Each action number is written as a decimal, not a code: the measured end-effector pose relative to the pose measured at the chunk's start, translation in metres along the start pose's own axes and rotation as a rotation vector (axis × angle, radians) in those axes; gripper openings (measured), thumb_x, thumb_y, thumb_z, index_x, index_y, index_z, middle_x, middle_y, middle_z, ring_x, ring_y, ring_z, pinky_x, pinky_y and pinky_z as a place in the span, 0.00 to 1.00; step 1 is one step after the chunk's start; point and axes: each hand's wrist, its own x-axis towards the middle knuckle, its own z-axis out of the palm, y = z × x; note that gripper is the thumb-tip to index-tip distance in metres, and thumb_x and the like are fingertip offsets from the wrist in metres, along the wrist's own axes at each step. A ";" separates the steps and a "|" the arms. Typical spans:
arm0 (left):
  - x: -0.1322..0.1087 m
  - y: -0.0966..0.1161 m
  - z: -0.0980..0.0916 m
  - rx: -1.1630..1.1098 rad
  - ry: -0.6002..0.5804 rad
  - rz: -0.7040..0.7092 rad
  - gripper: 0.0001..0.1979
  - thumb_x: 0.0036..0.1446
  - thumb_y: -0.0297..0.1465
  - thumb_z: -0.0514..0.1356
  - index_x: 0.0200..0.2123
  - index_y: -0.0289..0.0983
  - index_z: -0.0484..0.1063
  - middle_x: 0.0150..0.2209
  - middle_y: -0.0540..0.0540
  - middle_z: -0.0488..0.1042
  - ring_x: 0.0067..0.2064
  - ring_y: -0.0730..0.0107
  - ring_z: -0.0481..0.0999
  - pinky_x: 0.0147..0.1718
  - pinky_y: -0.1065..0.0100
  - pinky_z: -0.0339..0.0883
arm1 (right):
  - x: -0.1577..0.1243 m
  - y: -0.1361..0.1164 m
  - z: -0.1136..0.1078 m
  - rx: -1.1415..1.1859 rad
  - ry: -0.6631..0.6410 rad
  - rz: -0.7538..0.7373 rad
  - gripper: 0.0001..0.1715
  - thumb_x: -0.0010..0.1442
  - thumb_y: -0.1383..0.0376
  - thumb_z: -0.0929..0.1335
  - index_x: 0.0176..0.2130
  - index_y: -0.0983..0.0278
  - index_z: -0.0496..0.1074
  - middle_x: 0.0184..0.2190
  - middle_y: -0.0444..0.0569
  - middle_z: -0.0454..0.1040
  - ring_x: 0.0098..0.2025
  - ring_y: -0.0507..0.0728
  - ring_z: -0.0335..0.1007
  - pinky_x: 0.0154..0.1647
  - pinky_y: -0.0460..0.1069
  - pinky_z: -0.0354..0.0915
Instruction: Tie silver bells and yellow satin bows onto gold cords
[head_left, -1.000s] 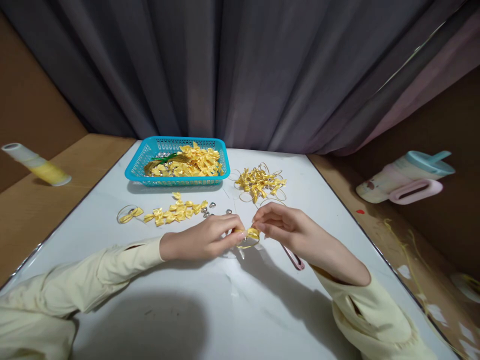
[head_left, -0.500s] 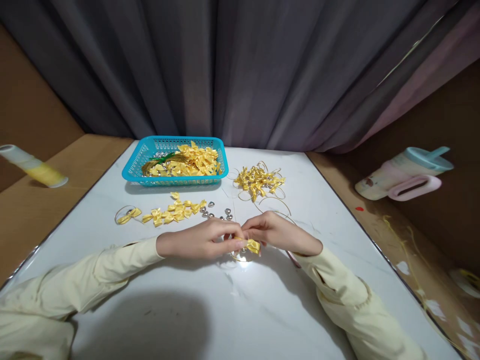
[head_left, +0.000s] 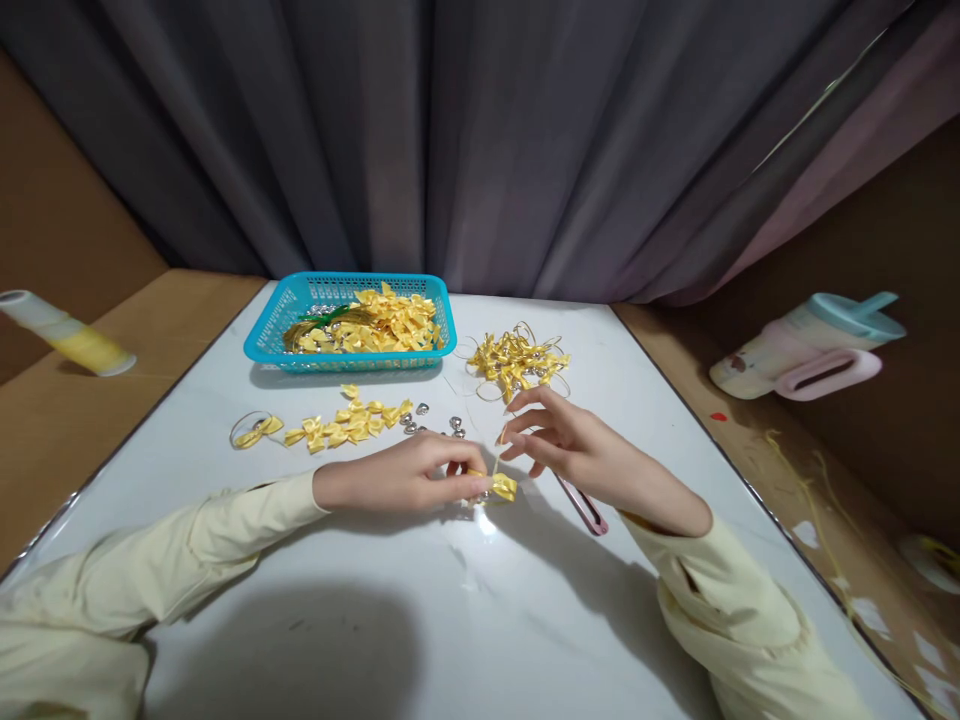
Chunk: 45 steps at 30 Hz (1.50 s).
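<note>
My left hand [head_left: 420, 472] is closed, thumb and fingers pinching a small yellow satin ribbon bow [head_left: 504, 487] just over the table. A gold cord [head_left: 496, 462] rises from the bow toward my right hand [head_left: 574, 440], whose fingers are apart; whether a fingertip touches the cord is unclear. Beneath the right hand lies a pink-handled tool [head_left: 585, 508], partly covered by the hand. Several silver bells or beads [head_left: 421, 409] sit beyond my left hand. Left of them are loose yellow bows [head_left: 352, 425] and one bow with a looped cord [head_left: 257, 432].
A blue plastic basket [head_left: 262, 345] at the back left holds yellow bows, silver pieces and a bundle of gold cords. A pile of corded bows [head_left: 517, 362] lies right of it. On cardboard at the sides stand a tumbler [head_left: 787, 350] and a thread spool [head_left: 86, 345].
My right hand has moved away from the bow, to the right, and its fingers have spread. More of the pink tool now shows. My left hand stays on the bow.
</note>
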 end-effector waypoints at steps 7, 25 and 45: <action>0.001 -0.002 -0.002 -0.112 0.059 -0.092 0.12 0.61 0.36 0.51 0.32 0.35 0.67 0.31 0.50 0.69 0.33 0.73 0.67 0.34 0.70 0.61 | -0.018 -0.020 -0.003 -0.219 -0.033 -0.108 0.07 0.57 0.67 0.65 0.38 0.64 0.68 0.38 0.47 0.71 0.35 0.50 0.70 0.36 0.45 0.70; 0.001 0.002 -0.005 -0.301 0.066 -0.101 0.11 0.60 0.36 0.52 0.31 0.35 0.67 0.30 0.50 0.69 0.34 0.72 0.68 0.36 0.70 0.61 | -0.019 -0.018 0.016 -0.416 0.161 -0.418 0.08 0.57 0.74 0.64 0.35 0.65 0.72 0.32 0.47 0.75 0.32 0.49 0.70 0.32 0.42 0.67; -0.001 0.004 -0.006 -0.265 0.068 -0.087 0.12 0.60 0.37 0.52 0.31 0.35 0.69 0.30 0.50 0.69 0.34 0.73 0.68 0.35 0.71 0.61 | -0.021 -0.022 0.012 -0.283 0.174 -0.287 0.05 0.57 0.69 0.65 0.34 0.65 0.72 0.32 0.47 0.75 0.32 0.50 0.73 0.34 0.43 0.70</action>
